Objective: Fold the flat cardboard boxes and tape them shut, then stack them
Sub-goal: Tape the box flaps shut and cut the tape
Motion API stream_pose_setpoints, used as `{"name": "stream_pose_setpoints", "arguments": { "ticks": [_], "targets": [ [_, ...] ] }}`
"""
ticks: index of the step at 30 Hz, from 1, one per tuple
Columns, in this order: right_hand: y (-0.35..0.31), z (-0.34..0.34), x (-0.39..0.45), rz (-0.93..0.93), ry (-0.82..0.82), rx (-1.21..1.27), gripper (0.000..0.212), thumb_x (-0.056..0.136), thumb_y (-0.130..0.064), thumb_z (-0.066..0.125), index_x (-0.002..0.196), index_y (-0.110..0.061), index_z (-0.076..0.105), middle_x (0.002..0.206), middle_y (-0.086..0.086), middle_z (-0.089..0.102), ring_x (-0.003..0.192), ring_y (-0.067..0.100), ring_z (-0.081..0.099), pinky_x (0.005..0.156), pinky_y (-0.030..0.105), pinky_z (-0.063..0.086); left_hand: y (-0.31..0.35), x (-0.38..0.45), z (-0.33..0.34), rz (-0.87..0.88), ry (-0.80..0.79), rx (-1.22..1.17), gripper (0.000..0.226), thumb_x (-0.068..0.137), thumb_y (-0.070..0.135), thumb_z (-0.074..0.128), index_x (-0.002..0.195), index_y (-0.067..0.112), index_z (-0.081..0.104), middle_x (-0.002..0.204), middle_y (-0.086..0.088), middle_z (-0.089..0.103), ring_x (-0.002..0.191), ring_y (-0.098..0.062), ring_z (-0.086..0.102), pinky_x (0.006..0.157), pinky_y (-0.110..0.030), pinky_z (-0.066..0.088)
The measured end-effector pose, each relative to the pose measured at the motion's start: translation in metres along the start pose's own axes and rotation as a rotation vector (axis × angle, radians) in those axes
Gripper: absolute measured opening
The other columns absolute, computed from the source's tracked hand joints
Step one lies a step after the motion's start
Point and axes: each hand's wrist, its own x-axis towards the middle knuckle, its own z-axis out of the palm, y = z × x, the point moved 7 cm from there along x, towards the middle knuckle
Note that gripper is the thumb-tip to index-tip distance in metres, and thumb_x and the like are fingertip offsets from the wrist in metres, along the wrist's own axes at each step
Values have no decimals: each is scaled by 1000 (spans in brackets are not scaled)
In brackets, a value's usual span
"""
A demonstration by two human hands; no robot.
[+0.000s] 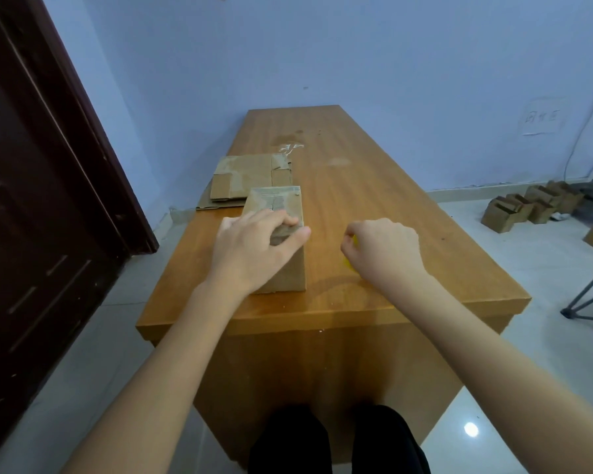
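While gripping one folded box (277,234) near the desk (374,200) front edge with left hand (254,248), right hand (384,251) curled round something yellow, likely tape. Flat boxes (250,179) at left edge unfolded; stacking not begun.

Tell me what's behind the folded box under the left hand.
Behind the folded box, flattened cardboard boxes lie stacked on the table. The box hides their near edge.

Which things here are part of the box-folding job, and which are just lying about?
Part of the job:
folded box, gripped by the left hand
flat cardboard behind it
yellow thing under the right hand, possibly tape
table

Lying about:
plastic scrap
boxes on the floor
tripod leg
door
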Motion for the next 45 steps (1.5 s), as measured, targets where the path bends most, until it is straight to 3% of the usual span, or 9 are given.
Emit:
{"name": "stream_pose_setpoints", "arguments": {
  "ticks": [3, 7, 12, 18, 21, 28, 32, 40, 45],
  "targets": [
    [-1, 12, -9, -10, 79, -64, 18, 94, -17, 45, 78, -15, 53, 59, 1, 37, 59, 27, 41, 45, 28, 15, 13, 7, 0, -7, 19, 198, 55, 84, 73, 30, 104, 30, 56, 106, 12, 59, 98, -8, 51, 85, -32, 33],
    [0, 21, -16, -11, 208, 46, 51, 46, -4, 82, 46, -18, 32, 36, 0, 18, 26, 24, 26, 44, 12, 7, 19, 5, 4, -2, 104, 254, 47, 88, 63, 40, 107, 23, 53, 109, 6, 58, 104, -14, 53, 86, -34, 37],
    [-4, 35, -22, -105, 289, -20, 60, 31, -2, 80, 51, -18, 26, 44, -3, 10, 39, 19, 8, 58, 15, -4, 20, 1, 11, 14, 133, 247, 38, 94, 49, 42, 115, 19, 53, 116, 2, 60, 111, -17, 53, 100, -37, 34],
    [-1, 51, -21, -143, 250, -55, 36, 40, -1, 80, 50, -17, 50, 42, -3, 15, 38, 18, 9, 55, 15, -2, 12, -5, 12, 45, 46, 220, 54, 85, 57, 52, 127, 24, 46, 133, 7, 51, 126, -13, 44, 112, -36, 18],
    [3, 57, -21, -123, 246, -24, 48, 50, -6, 83, 96, -19, 76, 44, -4, 18, 36, 16, 13, 54, 15, -2, 14, -5, 9, 68, 14, 219, 58, 82, 63, 52, 129, 29, 44, 135, 11, 48, 127, -10, 41, 110, -33, 21],
    [8, 38, -33, -102, 405, 74, 57, 75, -33, 73, 123, -4, 60, 80, 12, 59, 71, 30, 59, 54, 33, 45, -6, -2, -7, 48, -330, 34, 66, 83, 50, 61, 141, 45, 28, 148, 15, 33, 131, -13, 32, 104, -37, 28],
    [-4, 10, -32, -244, 446, 359, 51, 83, -34, 49, 126, -9, 57, 103, 9, 59, 91, 25, 56, 71, 31, 44, -21, -2, -17, 2, -409, -256, 58, 84, 34, 65, 134, 46, 37, 149, 25, 25, 134, -3, 28, 110, -37, 29],
    [-27, -5, 2, -551, 96, 795, 51, 86, -32, 56, 136, -30, 48, 134, -11, 52, 126, 6, 46, 104, 18, 34, -47, -5, -29, 84, -439, -360, 59, 87, 1, 60, 131, 38, 49, 141, 22, 40, 130, 7, 29, 106, -14, 24],
    [-29, 3, 13, -599, 63, 710, 34, 90, -34, 54, 120, -24, 65, 118, -12, 59, 109, 5, 55, 92, 32, 48, -50, -4, -19, 140, -471, -419, 56, 86, 8, 65, 130, 38, 48, 140, 27, 39, 132, 13, 26, 110, -16, 20]
  ]
}}
